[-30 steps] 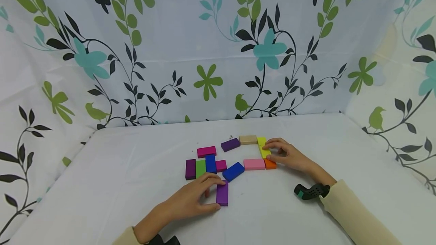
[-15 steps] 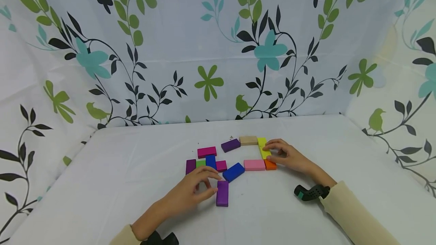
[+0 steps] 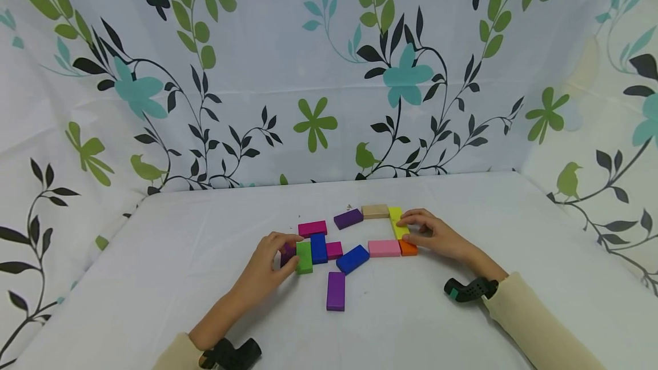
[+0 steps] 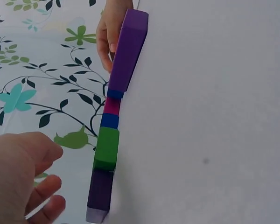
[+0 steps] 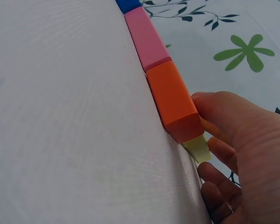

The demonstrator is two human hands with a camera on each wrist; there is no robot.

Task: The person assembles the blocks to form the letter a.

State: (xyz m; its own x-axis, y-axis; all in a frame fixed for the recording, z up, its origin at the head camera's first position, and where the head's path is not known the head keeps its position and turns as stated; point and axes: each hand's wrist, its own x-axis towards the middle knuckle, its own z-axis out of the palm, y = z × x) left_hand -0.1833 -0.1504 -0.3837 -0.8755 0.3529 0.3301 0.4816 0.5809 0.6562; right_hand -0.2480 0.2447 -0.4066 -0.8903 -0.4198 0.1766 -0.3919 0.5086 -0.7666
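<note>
The left hand [image 3: 263,270] has moved off the near violet block [image 3: 336,291], further left and away, to the dark purple block [image 4: 101,189] and green block [image 3: 304,258]. Its thumb and fingers arch fairly wide over that pair, and the left wrist view shows a gap — no hold there. A light, even touch on the side faces would likely suit best, lest the blue block [image 3: 319,248] just right be nudged askew. Farther right, the right hand [image 3: 438,237] is at the yellow block [image 3: 394,214]; whether it pinches or merely rests, I cannot tell — gentle pressure should spare the orange block [image 3: 408,248] nearer.
</note>
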